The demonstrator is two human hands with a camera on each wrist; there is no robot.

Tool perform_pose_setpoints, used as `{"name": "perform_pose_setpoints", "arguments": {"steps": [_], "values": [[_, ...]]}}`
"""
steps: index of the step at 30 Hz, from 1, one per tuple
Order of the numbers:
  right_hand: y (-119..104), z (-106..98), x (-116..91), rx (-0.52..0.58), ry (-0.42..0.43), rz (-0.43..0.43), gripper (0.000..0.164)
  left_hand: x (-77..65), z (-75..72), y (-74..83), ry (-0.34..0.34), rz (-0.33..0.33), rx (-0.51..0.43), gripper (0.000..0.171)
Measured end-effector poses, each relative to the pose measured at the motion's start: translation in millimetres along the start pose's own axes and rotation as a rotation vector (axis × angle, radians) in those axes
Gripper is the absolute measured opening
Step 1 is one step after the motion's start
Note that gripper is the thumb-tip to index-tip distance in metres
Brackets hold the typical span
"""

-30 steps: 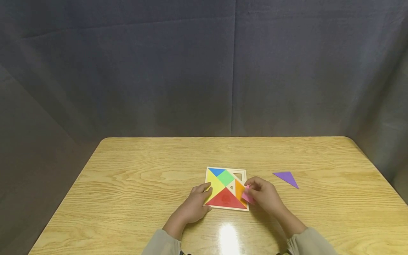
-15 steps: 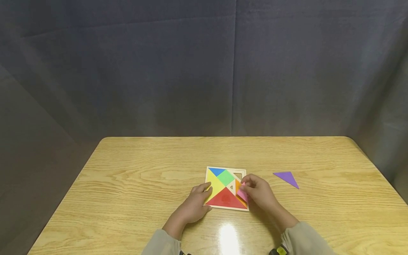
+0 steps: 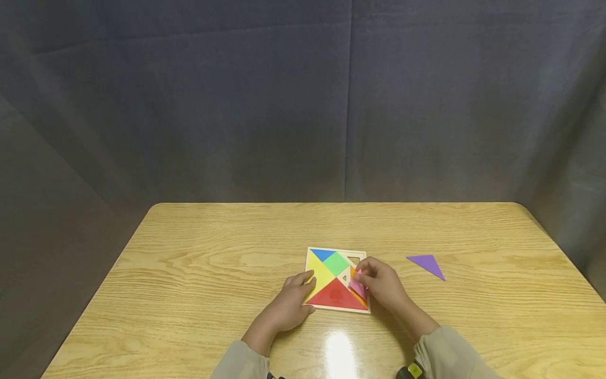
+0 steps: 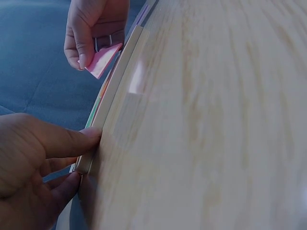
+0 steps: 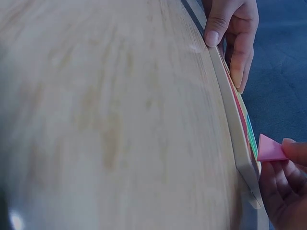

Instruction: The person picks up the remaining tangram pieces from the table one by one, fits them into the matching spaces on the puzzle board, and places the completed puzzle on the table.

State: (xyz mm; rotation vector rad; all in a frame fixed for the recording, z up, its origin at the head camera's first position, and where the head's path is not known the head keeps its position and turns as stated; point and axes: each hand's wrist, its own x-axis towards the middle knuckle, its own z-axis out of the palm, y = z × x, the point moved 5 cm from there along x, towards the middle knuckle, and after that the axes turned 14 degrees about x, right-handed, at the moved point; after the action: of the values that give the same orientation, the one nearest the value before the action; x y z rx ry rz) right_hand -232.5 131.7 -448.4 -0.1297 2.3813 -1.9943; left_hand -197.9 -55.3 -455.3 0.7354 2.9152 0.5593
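A square tangram tray (image 3: pixel 337 309) with a pale wooden rim lies on the table, bearing blue, green, yellow, red and orange pieces. My left hand (image 3: pixel 290 301) holds its near left corner, thumb against the front edge and fingers over the yellow piece (image 3: pixel 319 272). Between thumb and fingers my right hand (image 3: pixel 384 284) pinches a small pink triangle (image 5: pixel 271 148). That triangle is tilted close over the tray's right side and partly hides the orange piece (image 3: pixel 359 299). Bare wood shows in the small triangular slot (image 3: pixel 344 278) at the middle and in the upper right corner.
To the right of the tray a purple triangle (image 3: pixel 428 266) lies flat on the wood-grain table (image 3: pixel 213 252). A dark grey curtain (image 3: pixel 303 105) hangs behind the table and at both sides.
My right hand has moved a little left and away from me with the pink triangle, bringing it further over the orange piece. The left hand and tray have stayed put.
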Motion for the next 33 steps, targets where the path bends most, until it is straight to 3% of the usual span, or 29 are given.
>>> {"name": "perform_pose_setpoints", "arguments": {"steps": [13,23,33], "values": [[-1.7,6.5,3.6,0.046,-0.024,-0.021,0.011,-0.4,-0.4,0.0,-0.008,-0.012,-0.013,0.051],[-2.6,9.5,8.6,-0.013,0.007,-0.039,0.011,-0.9,-1.0,1.1,-0.002,0.002,0.004,0.051],[0.3,13.6,12.2,0.099,0.017,-0.005,0.01,-0.3,-1.3,1.5,0.002,0.003,0.005,0.05]]}}
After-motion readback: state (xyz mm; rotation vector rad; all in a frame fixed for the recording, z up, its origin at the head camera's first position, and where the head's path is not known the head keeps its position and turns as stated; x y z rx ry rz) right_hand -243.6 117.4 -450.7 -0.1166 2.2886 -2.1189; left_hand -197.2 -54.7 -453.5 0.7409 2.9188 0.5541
